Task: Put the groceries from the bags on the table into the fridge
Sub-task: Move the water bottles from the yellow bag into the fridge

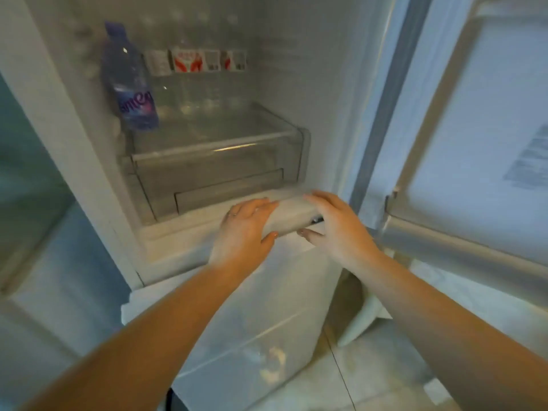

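Observation:
Both my hands hold a pale, whitish wrapped packet [289,216] at the front lip of the open fridge [314,93], just below the clear crisper drawer [219,155]. My left hand [244,229] grips the packet's left end, fingers on top and thumb underneath. My right hand [335,225] grips its right end the same way. The packet is blurred and its contents cannot be made out. A blue-purple water bottle [130,84] stands on the glass shelf at the left.
Red-and-white labelled clear bottles [195,62] line the back of the shelf. The fridge door [480,120] hangs open at the right. The white lower freezer front [252,318] sits under my arms. Pale floor tiles [370,366] show at the bottom right.

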Available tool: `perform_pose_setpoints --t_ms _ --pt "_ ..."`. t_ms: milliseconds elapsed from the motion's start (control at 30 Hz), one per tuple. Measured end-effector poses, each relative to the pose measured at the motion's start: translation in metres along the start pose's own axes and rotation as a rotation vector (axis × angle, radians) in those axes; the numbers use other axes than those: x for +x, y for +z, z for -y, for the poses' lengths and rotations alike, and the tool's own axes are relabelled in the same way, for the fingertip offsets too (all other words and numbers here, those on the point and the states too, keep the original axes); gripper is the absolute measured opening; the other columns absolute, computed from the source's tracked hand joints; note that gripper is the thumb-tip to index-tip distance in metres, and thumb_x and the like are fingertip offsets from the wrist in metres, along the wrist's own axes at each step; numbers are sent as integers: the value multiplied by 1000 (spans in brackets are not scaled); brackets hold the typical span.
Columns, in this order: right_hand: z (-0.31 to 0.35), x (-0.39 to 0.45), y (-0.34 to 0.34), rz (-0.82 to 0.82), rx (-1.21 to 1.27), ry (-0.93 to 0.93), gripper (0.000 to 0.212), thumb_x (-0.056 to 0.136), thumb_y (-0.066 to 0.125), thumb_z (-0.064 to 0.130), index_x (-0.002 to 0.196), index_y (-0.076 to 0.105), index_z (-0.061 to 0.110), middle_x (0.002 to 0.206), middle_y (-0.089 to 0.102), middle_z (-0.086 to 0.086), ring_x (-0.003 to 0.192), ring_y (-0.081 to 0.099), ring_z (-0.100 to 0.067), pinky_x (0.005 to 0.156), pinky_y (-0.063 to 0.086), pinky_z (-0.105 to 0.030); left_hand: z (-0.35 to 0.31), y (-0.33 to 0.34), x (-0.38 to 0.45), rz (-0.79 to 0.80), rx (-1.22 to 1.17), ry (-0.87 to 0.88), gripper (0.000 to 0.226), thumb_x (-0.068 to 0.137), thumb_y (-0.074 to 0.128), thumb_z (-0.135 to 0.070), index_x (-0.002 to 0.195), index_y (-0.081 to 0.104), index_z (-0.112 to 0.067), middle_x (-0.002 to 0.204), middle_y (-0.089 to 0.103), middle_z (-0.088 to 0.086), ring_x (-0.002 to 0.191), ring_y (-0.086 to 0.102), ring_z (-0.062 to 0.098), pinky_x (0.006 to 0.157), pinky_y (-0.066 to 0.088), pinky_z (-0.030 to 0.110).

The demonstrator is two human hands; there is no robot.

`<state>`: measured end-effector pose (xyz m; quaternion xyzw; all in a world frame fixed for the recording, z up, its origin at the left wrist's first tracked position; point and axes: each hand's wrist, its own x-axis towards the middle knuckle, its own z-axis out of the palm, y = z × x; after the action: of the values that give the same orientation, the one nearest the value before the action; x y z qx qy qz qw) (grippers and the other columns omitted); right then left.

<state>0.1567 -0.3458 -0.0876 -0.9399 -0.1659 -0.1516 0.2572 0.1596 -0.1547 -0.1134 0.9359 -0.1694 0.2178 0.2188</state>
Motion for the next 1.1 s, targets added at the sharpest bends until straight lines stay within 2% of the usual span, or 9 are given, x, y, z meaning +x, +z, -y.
perform_pose_setpoints --t_ms 200,333,467,633,700,900,1100 --pt "-52 -147 -17 75 -43 239 66 82 68 34 140 38 26 146 33 7 135 30 -13 111 28 -31 -83 61 -75 247 -40 130 57 88 60 -34 140 39 -28 145 40 -5 133 34 19 111 27 36" --pt "-94 -239 -40 80 -43 375 63 83 68 30 139 40 26 146 35 4 133 32 -15 103 27 -23 -146 98 -112 365 -63 178 56 89 59 -33 141 38 -29 145 39 -5 133 33 18 111 26 36" --pt "-149 -334 -82 53 -45 544 65 81 70 32 139 41 25 146 35 -1 133 34 -21 107 32 -35 -233 139 -141 460 -105 253 56 86 64 -28 138 44 -23 141 44 -1 131 37 22 109 27 37" --pt "-218 -461 -150 39 -79 738 65 80 69 37 138 41 26 146 36 -1 131 37 -22 104 37 -40 -368 196 -183 563 -156 343 56 87 62 -32 138 43 -21 141 45 0 130 38 21 108 29 34" --pt "-240 -502 -175 43 -100 773 64 80 69 37 138 42 26 145 37 -1 130 38 -21 104 37 -38 -418 214 -196 587 -179 376 55 88 62 -32 138 43 -20 140 45 1 130 39 22 108 29 34" --pt "-296 -572 -232 73 -111 831 66 82 67 37 140 39 23 148 34 -5 135 32 -23 109 30 -37 -516 256 -207 642 -205 401 56 88 62 -34 139 42 -23 141 44 0 129 39 21 107 33 35" --pt "-361 -580 -261 69 -75 853 65 84 65 37 141 36 24 150 30 -3 137 28 -20 111 27 -35 -570 300 -185 660 -214 392 55 89 61 -32 140 40 -22 144 41 0 131 37 21 106 31 33"
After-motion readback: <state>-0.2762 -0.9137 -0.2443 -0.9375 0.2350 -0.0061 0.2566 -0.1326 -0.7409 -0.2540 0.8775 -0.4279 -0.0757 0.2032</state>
